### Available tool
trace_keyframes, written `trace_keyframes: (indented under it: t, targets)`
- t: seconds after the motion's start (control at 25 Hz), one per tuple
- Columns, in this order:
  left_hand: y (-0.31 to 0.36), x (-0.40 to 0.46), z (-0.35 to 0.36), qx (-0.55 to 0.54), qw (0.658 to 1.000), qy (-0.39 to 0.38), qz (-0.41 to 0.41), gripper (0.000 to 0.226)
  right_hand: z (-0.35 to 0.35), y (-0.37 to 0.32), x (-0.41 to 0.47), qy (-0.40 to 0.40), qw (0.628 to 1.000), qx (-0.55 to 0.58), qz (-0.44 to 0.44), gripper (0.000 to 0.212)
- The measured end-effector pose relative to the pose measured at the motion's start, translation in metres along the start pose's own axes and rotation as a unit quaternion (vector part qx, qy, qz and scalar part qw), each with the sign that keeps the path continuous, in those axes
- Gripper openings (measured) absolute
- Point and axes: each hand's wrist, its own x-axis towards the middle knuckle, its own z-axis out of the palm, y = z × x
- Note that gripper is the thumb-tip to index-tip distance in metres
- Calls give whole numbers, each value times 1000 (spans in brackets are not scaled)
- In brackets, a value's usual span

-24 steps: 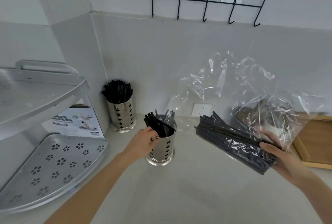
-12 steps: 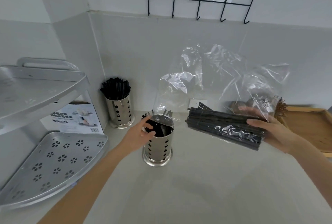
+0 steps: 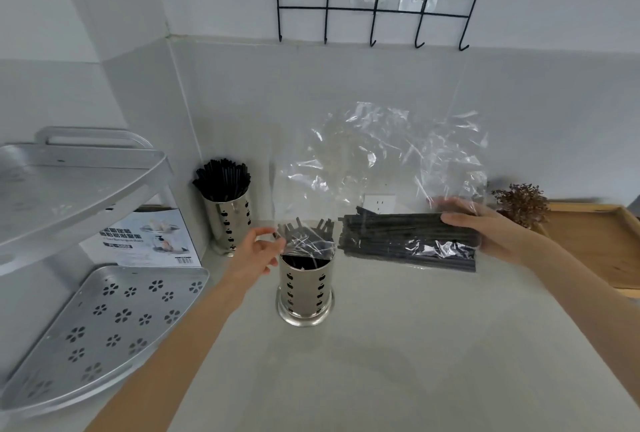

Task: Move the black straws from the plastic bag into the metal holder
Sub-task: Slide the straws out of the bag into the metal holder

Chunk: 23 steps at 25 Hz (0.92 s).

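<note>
A perforated metal holder stands mid-counter with a few black straws leaning inside. My left hand hovers at its left rim, fingers loosely curled, thumb and forefinger near the edge of the clear plastic bag; whether it pinches the film is unclear. My right hand grips the bag's closed end around a thick bundle of black straws. The bundle lies level in the air, its open ends pointing at the holder. Loose bag film drapes over the holder's mouth.
A second metal holder full of black straws stands in the back corner. A two-tier metal corner shelf and a cardboard box fill the left. A wooden tray and dried plant sit right. A black wire hook rack hangs on the wall.
My right hand has levelled the bundle and brought it left toward the holder. My left hand has left the straws in the holder and lifted to its rim by the bag's edge.
</note>
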Motion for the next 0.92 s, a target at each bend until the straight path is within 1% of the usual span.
trace_keyframes:
  t: [0.04, 0.08, 0.16, 0.2, 0.28, 0.36, 0.48, 0.56, 0.6, 0.72, 0.8, 0.92]
  targets:
    - [1, -1, 1, 22, 1000, -7, 8, 17, -1, -6, 1, -2, 1000, -23, 0, 60]
    - [1, -2, 3, 40, 999, -11, 13, 17, -1, -13, 2, -1, 999, -36, 1, 57]
    - [1, -2, 4, 58, 998, -12, 13, 13, -5, -24, 6, 7, 998, -56, -2, 63]
    - [0, -2, 4, 63, 998, -14, 11, 12, -7, -31, 8, 12, 997, -70, -2, 58]
    - [-1, -3, 4, 79, 997, -22, 7, 15, -9, -43, 14, 26, 996, -82, -4, 34]
    - [-2, -5, 5, 83, 996, -17, 3, 16, -13, -53, 20, 40, 995, -91, 5, 24]
    - [-7, -6, 8, 40, 999, 36, -1, 14, -16, -65, 28, 33, 994, -103, 22, 26]
    - [-11, -5, 11, 5, 997, 74, -23, 16, -14, -72, 33, 30, 992, -122, 25, 23]
    - [-12, -5, 12, -5, 996, 80, -38, 20, -11, -75, 35, 27, 991, -127, 21, 21]
    - [-16, -4, 12, -4, 996, 64, -63, 30, -6, -83, 39, 20, 988, -151, 15, 21]
    - [-17, -6, 11, 3, 996, 58, -68, 29, -5, -84, 41, 20, 989, -147, 17, 17]
    - [-19, -7, 10, -15, 995, 58, -74, 24, -8, -81, 41, 8, 989, -149, 15, 15]
